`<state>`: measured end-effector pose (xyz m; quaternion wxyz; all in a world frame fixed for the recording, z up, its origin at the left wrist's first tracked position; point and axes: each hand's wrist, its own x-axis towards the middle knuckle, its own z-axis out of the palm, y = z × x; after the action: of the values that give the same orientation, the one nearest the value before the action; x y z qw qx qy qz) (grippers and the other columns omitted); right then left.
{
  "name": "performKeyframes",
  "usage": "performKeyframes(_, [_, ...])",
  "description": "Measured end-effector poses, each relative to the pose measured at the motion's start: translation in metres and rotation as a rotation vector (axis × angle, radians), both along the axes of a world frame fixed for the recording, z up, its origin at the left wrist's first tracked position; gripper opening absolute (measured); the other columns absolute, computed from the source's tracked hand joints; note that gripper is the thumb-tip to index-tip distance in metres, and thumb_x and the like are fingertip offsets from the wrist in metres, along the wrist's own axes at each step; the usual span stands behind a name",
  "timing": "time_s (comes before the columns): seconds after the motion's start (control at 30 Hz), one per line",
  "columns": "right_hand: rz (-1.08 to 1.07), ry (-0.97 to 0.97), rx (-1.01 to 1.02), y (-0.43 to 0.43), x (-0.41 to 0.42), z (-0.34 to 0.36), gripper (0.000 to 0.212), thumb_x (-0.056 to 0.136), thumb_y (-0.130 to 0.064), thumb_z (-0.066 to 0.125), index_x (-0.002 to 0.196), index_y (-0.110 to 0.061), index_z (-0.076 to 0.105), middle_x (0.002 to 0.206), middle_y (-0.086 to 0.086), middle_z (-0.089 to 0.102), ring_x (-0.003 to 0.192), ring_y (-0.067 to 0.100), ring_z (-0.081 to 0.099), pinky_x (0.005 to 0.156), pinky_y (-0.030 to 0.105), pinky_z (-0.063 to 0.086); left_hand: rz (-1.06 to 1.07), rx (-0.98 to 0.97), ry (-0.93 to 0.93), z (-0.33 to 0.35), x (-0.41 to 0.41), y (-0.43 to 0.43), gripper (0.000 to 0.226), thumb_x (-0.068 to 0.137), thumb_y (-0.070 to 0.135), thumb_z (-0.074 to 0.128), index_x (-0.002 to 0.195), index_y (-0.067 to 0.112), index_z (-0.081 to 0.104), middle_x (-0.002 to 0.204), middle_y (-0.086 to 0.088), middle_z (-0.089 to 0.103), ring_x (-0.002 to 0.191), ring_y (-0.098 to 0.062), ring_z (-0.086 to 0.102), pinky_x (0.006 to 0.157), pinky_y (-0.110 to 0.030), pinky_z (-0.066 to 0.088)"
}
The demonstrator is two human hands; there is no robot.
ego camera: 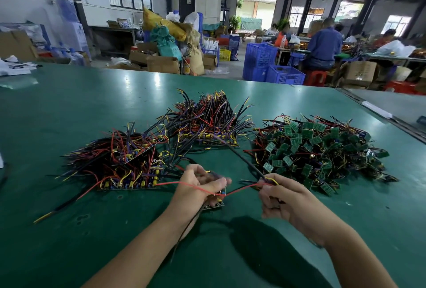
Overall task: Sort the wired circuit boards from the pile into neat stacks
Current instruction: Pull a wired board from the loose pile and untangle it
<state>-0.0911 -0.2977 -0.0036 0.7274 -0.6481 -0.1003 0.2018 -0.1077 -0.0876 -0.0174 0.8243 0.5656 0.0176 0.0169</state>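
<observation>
A loose pile of green wired circuit boards (pixel 320 151) lies on the right of the green table (pixel 69 108). Two stacks of sorted boards with bundled wires sit to the left: one near stack (pixel 122 163) and one far stack (pixel 207 121). My left hand (pixel 198 186) grips a small circuit board (pixel 215 203) just above the table, its wires trailing over my wrist. My right hand (pixel 281 198) pinches the ends of wires: a black wire (pixel 244 161) running up to the far stack, a yellow tip and a red wire (pixel 239 189) stretched between both hands.
A white bar (pixel 377 110) lies at the table's right edge. Papers (pixel 13 68) sit at the far left corner. Beyond the table are blue crates (pixel 272 66), cardboard boxes and seated people at other benches.
</observation>
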Motion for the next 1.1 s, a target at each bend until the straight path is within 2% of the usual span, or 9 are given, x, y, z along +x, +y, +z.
performKeyframes(0.1, [0.011,0.017,0.021,-0.008,-0.002,0.009,0.020,0.079,-0.019,0.060,0.089,-0.002,0.058,0.071,0.011,0.049,0.062,0.021,0.048,0.059,0.032,0.049,-0.005,-0.005,-0.001,0.002,0.000,0.001,0.037,0.087,-0.013,0.056,0.103,0.016,0.038,0.105,-0.011,0.072,0.049,-0.012,0.054,0.045,-0.023,0.038])
performKeyframes(0.23, [-0.067,0.003,0.037,-0.019,0.000,0.014,0.022,0.083,-0.020,0.055,0.085,-0.001,0.065,0.073,0.015,0.054,0.063,0.024,0.054,0.059,0.033,0.052,-0.036,-0.015,-0.008,0.006,-0.001,0.002,0.010,0.098,0.003,0.045,0.102,0.006,0.053,0.117,-0.013,0.067,0.049,-0.012,0.056,0.051,-0.026,0.043])
performKeyframes(0.43, [-0.179,0.032,0.172,-0.005,0.002,0.006,0.020,0.084,-0.024,0.058,0.082,-0.006,0.066,0.070,0.010,0.055,0.061,0.020,0.056,0.058,0.033,0.053,-0.218,-0.164,0.011,0.004,0.000,0.007,0.057,0.076,-0.020,0.047,0.126,0.006,0.056,0.124,-0.008,0.063,0.070,-0.028,0.070,0.059,-0.030,0.055])
performKeyframes(0.53, [-0.203,0.012,0.205,0.009,0.001,-0.003,0.018,0.083,-0.025,0.058,0.078,-0.011,0.068,0.070,0.008,0.055,0.061,0.019,0.056,0.058,0.032,0.052,-0.301,-0.024,-0.102,-0.004,-0.002,0.008,0.090,0.071,-0.033,0.040,0.145,0.019,0.037,0.142,0.005,0.048,0.096,-0.027,0.068,0.066,-0.026,0.055])
performKeyframes(0.6, [-0.212,0.016,0.209,0.016,-0.001,-0.007,0.019,0.082,-0.027,0.059,0.076,-0.014,0.071,0.069,0.007,0.057,0.060,0.018,0.056,0.057,0.031,0.052,-0.319,0.060,-0.168,-0.006,-0.004,0.009,0.102,0.064,-0.025,0.057,0.146,0.029,0.031,0.146,0.017,0.042,0.103,-0.021,0.065,0.067,-0.024,0.052])
performKeyframes(0.7, [-0.204,0.023,0.197,0.021,-0.002,-0.009,0.019,0.082,-0.028,0.060,0.077,-0.015,0.072,0.068,0.006,0.058,0.060,0.018,0.056,0.057,0.030,0.052,-0.305,0.106,-0.198,-0.007,-0.004,0.008,0.105,0.059,-0.008,0.084,0.142,0.035,0.036,0.143,0.021,0.045,0.097,-0.016,0.063,0.074,-0.025,0.052])
performKeyframes(0.83, [-0.201,0.041,0.160,0.030,-0.006,-0.014,0.024,0.086,-0.032,0.058,0.084,-0.009,0.065,0.068,0.005,0.054,0.060,0.016,0.054,0.057,0.029,0.050,-0.271,0.218,-0.170,-0.005,-0.007,0.008,0.065,0.069,0.030,0.085,0.128,0.034,0.058,0.116,0.000,0.068,0.094,-0.013,0.066,0.079,-0.018,0.050])
performKeyframes(0.93, [-0.234,0.024,0.122,0.040,-0.009,-0.018,0.028,0.097,-0.029,0.051,0.080,-0.009,0.062,0.067,0.005,0.055,0.062,0.016,0.055,0.062,0.031,0.051,-0.202,0.309,-0.215,-0.006,-0.008,0.004,0.035,0.077,0.033,0.076,0.110,0.024,0.071,0.097,-0.005,0.069,0.090,-0.011,0.067,0.077,-0.017,0.050])
performKeyframes(1.1, [-0.236,-0.102,-0.006,0.052,-0.015,-0.020,0.025,0.102,-0.020,0.045,0.089,-0.003,0.058,0.078,0.007,0.061,0.072,0.015,0.062,0.066,0.036,0.058,-0.090,0.184,-0.233,-0.013,-0.003,-0.004,0.051,0.071,0.017,0.076,0.092,0.012,0.030,0.105,-0.008,0.073,0.087,-0.022,0.070,0.074,-0.025,0.053])
